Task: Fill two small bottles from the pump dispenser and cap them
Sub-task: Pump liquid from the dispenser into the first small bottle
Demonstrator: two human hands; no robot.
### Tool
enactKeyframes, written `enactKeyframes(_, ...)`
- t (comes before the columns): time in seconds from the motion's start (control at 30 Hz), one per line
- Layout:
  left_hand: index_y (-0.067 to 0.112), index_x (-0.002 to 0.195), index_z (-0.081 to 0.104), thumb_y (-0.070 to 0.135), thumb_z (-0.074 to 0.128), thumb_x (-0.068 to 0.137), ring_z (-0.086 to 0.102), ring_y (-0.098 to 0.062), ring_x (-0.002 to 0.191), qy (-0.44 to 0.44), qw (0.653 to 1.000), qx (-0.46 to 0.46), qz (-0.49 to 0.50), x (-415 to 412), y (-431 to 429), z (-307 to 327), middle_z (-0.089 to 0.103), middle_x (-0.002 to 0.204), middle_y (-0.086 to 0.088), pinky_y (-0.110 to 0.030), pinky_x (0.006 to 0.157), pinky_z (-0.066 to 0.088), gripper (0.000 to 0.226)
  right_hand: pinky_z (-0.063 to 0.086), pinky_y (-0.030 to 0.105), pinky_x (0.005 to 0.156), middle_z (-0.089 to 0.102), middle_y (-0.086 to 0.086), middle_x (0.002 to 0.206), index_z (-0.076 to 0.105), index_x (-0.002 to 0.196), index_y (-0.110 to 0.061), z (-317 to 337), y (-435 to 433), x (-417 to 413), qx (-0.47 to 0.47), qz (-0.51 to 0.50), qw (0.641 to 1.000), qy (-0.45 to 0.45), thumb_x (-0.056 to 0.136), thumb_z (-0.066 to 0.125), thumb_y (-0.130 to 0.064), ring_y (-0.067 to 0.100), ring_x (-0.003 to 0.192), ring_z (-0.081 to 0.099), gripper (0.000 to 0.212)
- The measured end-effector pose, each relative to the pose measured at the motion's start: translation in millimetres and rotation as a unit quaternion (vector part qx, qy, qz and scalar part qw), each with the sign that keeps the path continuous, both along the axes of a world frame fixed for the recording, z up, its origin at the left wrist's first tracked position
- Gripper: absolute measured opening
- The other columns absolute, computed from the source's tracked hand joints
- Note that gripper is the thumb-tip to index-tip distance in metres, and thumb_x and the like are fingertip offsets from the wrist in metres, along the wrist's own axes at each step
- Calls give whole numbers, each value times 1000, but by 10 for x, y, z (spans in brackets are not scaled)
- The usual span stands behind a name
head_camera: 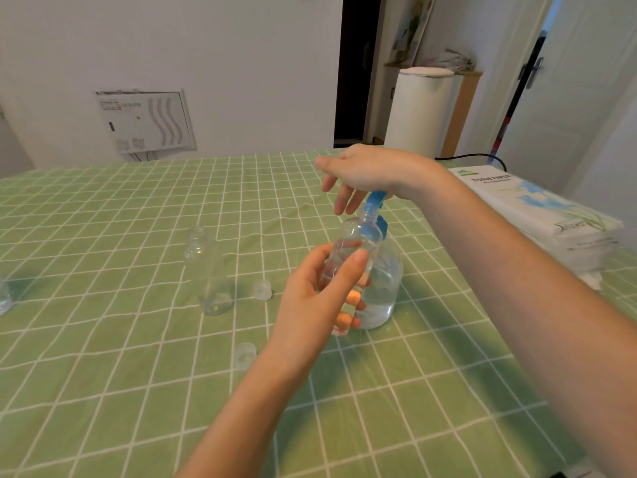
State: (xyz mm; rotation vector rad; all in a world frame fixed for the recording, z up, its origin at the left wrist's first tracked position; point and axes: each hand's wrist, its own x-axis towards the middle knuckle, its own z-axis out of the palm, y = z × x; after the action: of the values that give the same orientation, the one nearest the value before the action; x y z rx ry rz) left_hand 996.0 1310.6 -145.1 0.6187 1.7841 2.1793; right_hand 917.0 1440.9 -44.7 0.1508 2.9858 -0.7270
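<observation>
A table (120, 208) covered in a green cloth with a white grid carries everything. The pump dispenser (386, 284), clear with a blue head, stands right of its middle. An empty small bottle (206, 270) stands upright, uncapped, well to the left of the dispenser. One cap (262, 290) lies between the two, and a second cap (245, 355) lies nearer than the dispenser, to its left. A tissue pack (537, 215) sits to the dispenser's right at the table edge, and a clear glass object (4, 298) is far to its left.
</observation>
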Motion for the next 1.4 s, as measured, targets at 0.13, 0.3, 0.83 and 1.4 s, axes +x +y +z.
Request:
enactKeyframes(0.13,25,101,64,51,60,62,55,-6,55,-2,1000,2,-1,2,-1,-2,63,65,11,-16,46,46,48,27,24,53,69,10,109,63,116,-11,-11,30,34,24,-22,999,-12,101,23,-45,25,102,62,55)
enactKeyframes(0.3,26,102,64,51,60,62,55,-6,56,-1,1000,2,2,6,-3,-6,63,66,11,-16,46,46,48,28,25,53,61,10,123,64,115,-11,-56,-5,46,6,-32,999,-42,101,24,-46,25,99,55,55)
enactKeyframes(0.83,23,101,65,53,60,62,54,-5,55,-11,1000,-14,9,20,-9,-73,64,69,9,-17,47,46,49,27,24,51,58,-6,80,65,110,-11,-203,10,36,-33,-42,997,-51,99,37,-32,9,67,48,37)
enactKeyframes(1.4,27,101,66,52,60,62,54,-6,56,-6,1000,5,3,8,4,-2,62,66,10,-16,46,46,47,40,28,65,72,14,100,64,111,-5,-82,-50,-71,-1,-12,1000,-2,100,25,-48,28,99,66,58)
